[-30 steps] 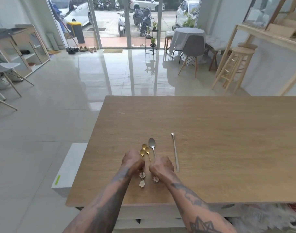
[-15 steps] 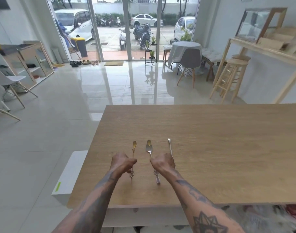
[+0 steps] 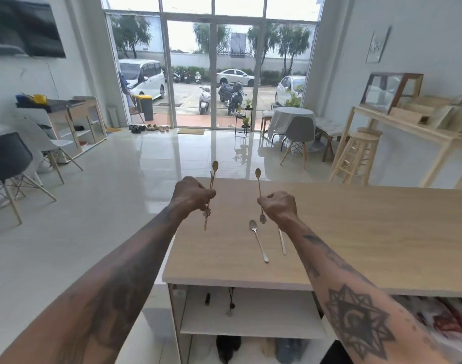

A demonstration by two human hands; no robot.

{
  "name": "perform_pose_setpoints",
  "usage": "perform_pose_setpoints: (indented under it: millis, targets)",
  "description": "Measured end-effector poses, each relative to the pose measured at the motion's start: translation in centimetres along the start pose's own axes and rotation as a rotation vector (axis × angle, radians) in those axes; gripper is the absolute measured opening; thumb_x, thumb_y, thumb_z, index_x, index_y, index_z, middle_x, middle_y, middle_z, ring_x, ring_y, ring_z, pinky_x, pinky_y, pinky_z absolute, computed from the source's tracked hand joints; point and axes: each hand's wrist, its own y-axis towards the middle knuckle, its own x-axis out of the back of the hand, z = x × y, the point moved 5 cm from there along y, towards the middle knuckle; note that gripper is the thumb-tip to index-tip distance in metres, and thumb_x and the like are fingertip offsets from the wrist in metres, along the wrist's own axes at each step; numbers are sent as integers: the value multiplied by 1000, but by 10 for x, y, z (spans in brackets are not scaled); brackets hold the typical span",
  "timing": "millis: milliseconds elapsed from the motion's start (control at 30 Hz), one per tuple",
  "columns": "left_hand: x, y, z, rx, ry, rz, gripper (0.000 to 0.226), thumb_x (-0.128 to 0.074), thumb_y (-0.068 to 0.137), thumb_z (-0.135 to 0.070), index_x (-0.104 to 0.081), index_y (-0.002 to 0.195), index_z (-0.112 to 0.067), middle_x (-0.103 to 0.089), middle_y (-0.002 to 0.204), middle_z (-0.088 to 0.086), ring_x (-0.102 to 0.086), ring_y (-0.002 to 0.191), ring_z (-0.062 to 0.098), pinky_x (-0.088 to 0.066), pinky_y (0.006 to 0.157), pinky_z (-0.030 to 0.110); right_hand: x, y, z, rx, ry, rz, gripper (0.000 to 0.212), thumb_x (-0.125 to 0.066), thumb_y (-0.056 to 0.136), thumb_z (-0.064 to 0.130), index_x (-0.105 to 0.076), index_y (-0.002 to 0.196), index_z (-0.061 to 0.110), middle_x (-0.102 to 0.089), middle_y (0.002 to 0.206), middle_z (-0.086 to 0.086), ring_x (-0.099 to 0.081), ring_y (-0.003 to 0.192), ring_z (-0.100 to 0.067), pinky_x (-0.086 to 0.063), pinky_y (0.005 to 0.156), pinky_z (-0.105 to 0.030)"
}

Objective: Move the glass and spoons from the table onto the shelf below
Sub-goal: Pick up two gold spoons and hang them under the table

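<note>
Above the near-left corner of the tabletop point(image 3: 356, 232), gold spoons are held bowl-up in both fists. The left hand point(image 3: 190, 197) is closed around what looks like two thin gold spoons point(image 3: 211, 190) bunched together, though I cannot be sure of the count there; their decorated ends hang below the fist. The right hand point(image 3: 278, 206) is closed on a single gold spoon point(image 3: 258, 183), a flower-shaped end showing beneath the fingers point(image 3: 269, 199).

Two silver spoons lie flat on the tabletop just in front of the right wrist: a silver spoon point(image 3: 258, 240) with its bowl plain to see, and a long thin silver spoon point(image 3: 282, 241) beside it, its top hidden by the right hand. No glass is visible on the tabletop.

The step in hand seems to be the carry: gold spoons are lifted clear, not yet lowered. The next move calls for bringing both fists down and under the tabletop edge to the white shelf point(image 3: 250, 329) below, where a couple of small dark items point(image 3: 231, 306) already sit, too small to identify. The silver pair is left to fetch.

Counted: gold spoons, probably three; silver spoons, two; shelf, one.
</note>
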Motion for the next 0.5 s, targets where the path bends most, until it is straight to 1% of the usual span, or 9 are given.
perform_pose_setpoints:
  millis: [67, 133, 233, 267, 333, 400, 433, 467, 500]
  targets:
    - [26, -22, -7, -17, -16, -26, 18, -69, 72, -16, -75, 67, -1, -62, 36, -3, -60, 31, 1, -37, 31, 10, 11, -21, 16, 38, -10, -31, 45, -60, 85, 19, -44, 43, 15, -37, 30, 8, -42, 45, -15, -30, 35, -20]
    - [46, -40, -10, -30, -14, -41, 18, -68, 72, -16, -76, 69, 0, -62, 36, -4, -59, 31, 1, -38, 32, 10, 19, -39, 29, 67, 2, -61, 45, -61, 85, 19, -44, 44, 15, -38, 32, 7, -39, 41, -12, -26, 28, -15]
    - [60, -63, -4, -34, -12, -50, 20, -68, 71, -18, -76, 71, 1, -65, 40, 0, -60, 32, 2, -42, 38, 13, 23, -65, 40, 83, 13, -73, 32, -63, 86, 23, -55, 58, 10, -42, 46, 1, -38, 43, -12, -29, 37, -24]
    - [61, -70, 1, -29, -15, -49, 21, -68, 70, -18, -76, 71, 1, -67, 43, 2, -60, 32, 3, -44, 41, 15, 22, -74, 41, 83, 15, -71, 28, -63, 85, 24, -57, 62, 10, -43, 49, 0, -39, 43, -12, -28, 39, -24]
    - [57, -84, 17, -6, -27, -35, 24, -66, 69, -19, -77, 72, 2, -69, 48, 5, -59, 32, 4, -48, 47, 18, 14, -90, 35, 76, 13, -48, 27, -64, 85, 25, -57, 63, 10, -44, 51, -1, -41, 45, -15, -29, 40, -25]
    - [43, -98, 40, 30, -36, -12, 25, -65, 68, -20, -77, 73, 2, -70, 51, 7, -60, 36, 6, -51, 52, 21, -3, -105, 19, 58, 19, -5, 24, -64, 84, 25, -59, 66, 10, -52, 57, -5, -48, 54, -21, -34, 45, -25]
    - [33, -105, 55, 49, -32, 3, 26, -65, 68, -20, -77, 73, 2, -71, 53, 8, -60, 39, 7, -52, 54, 23, -15, -112, 8, 44, 18, 15, 21, -63, 84, 25, -62, 70, 9, -56, 63, -7, -52, 61, -23, -37, 50, -25]
    - [21, -113, 73, 69, -27, 22, 26, -65, 68, -20, -77, 73, 2, -71, 55, 9, -61, 42, 9, -53, 55, 23, -30, -119, -4, 23, 12, 39, 20, -63, 84, 25, -62, 73, 8, -58, 69, -9, -54, 67, -23, -38, 52, -26]
    - [6, -122, 93, 92, -22, 45, 25, -66, 70, -20, -77, 73, 3, -72, 56, 10, -63, 44, 10, -54, 55, 23, -45, -127, -18, -2, 3, 71, 20, -63, 84, 26, -62, 75, 8, -56, 71, -9, -53, 69, -23, -38, 53, -26]
